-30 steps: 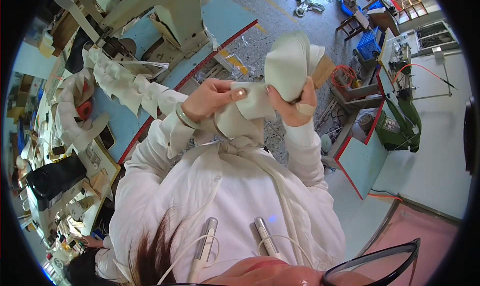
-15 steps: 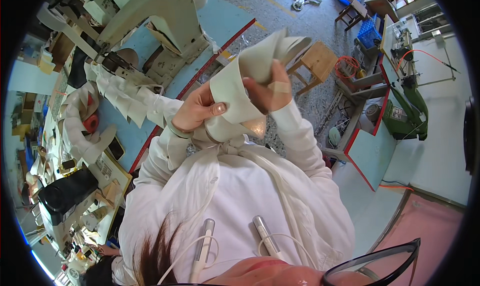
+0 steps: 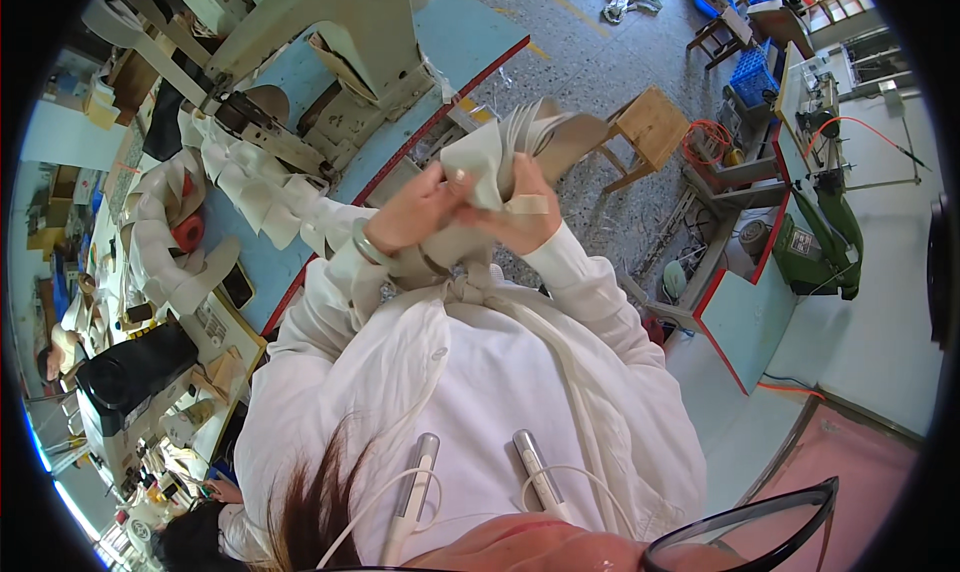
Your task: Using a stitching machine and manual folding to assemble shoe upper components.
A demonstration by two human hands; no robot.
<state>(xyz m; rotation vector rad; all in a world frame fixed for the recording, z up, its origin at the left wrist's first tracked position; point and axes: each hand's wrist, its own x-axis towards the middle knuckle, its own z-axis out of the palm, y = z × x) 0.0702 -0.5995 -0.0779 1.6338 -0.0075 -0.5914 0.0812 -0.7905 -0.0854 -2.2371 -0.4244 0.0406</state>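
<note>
**Both hands working the same bundle of beige fabric**

So the left hand (image 3: 415,212) and right hand (image 3: 520,212) are both clamping down on a folded beige fabric piece (image 3: 530,147), holding it up at chest height, off the blue tabletop (image 3: 300,82). Each grip is closing tight around the lower end. The piece's long axis is running up and to the right, away from both hands, toward the wooden stool (image 3: 650,132).

Single head-worn fisheye, looking steeply down the wearer's front.

Lens sits above the face; white-sleeved torso fills the lower centre at close range, left hand (image 3: 415,212) and right hand (image 3: 520,207) meet near mid-frame. Blue worktable (image 3: 290,262) with sewing machine (image 3: 330,42) runs along the left, concrete floor (image 3: 600,42) and wooden stool (image 3: 650,127) further off at the top. Edges bow hard toward the rim. No second view to overlap.
</note>
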